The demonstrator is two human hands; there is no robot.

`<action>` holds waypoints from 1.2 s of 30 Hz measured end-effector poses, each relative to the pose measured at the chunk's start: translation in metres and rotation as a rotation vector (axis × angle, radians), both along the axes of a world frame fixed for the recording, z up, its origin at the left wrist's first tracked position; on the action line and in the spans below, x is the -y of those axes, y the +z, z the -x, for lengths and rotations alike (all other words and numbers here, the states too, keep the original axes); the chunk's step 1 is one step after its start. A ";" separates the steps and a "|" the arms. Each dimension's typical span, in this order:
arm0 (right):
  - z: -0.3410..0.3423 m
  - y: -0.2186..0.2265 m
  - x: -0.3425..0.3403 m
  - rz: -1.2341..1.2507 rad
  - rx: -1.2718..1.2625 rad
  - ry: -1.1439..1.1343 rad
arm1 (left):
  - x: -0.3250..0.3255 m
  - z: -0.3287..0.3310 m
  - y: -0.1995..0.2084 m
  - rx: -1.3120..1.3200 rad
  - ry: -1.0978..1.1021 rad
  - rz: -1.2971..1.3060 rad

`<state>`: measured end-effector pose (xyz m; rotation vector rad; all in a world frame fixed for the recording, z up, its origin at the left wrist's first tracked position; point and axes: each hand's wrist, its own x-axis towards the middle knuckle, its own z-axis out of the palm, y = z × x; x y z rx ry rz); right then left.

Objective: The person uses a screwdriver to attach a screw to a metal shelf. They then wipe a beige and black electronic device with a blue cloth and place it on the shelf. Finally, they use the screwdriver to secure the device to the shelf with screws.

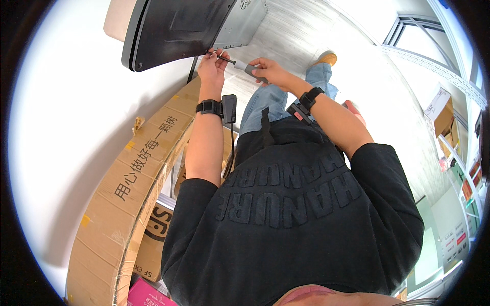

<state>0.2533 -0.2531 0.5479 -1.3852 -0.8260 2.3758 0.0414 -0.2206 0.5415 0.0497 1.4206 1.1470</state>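
A grey pen-shaped screwdriver [241, 66] lies in my right hand [275, 75], whose fingers are wrapped round its handle. Its thin dark shaft points left and slightly up, to the lower edge of a large black panel [176, 28]. My left hand [212, 71] is closed at that same edge, with its fingers pinched about the far part of the shaft. Whether a screw sits at the tip is too small to tell. Joined to the black panel on its right is a grey metal casing [242, 24].
A long cardboard box [109, 217] stands close to my left arm, beside a white wall [56, 127]. Further boxes, one of them pink [148, 295], sit beneath it. Pale wood-look flooring [301, 25] spreads ahead. Shelving [462, 188] with goods lines the far right.
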 end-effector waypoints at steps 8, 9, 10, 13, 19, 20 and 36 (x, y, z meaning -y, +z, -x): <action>-0.004 0.000 0.000 0.004 0.021 0.010 | 0.003 -0.001 0.001 0.045 0.045 -0.041; -0.004 0.000 0.000 0.001 0.016 0.008 | 0.002 0.000 0.001 0.073 0.071 -0.034; -0.005 -0.001 0.000 -0.002 0.011 0.007 | 0.001 0.000 0.003 0.101 0.097 -0.027; -0.006 -0.001 0.000 -0.025 0.023 0.016 | -0.001 -0.002 0.006 0.124 0.125 -0.023; -0.010 0.007 -0.002 -0.050 0.046 0.037 | 0.000 -0.003 0.003 0.031 0.088 0.002; -0.011 0.009 -0.003 -0.053 0.047 0.042 | 0.001 -0.004 0.003 0.017 0.082 0.007; -0.128 0.056 -0.021 0.002 0.077 -0.195 | -0.047 -0.102 0.047 0.299 -0.057 -0.051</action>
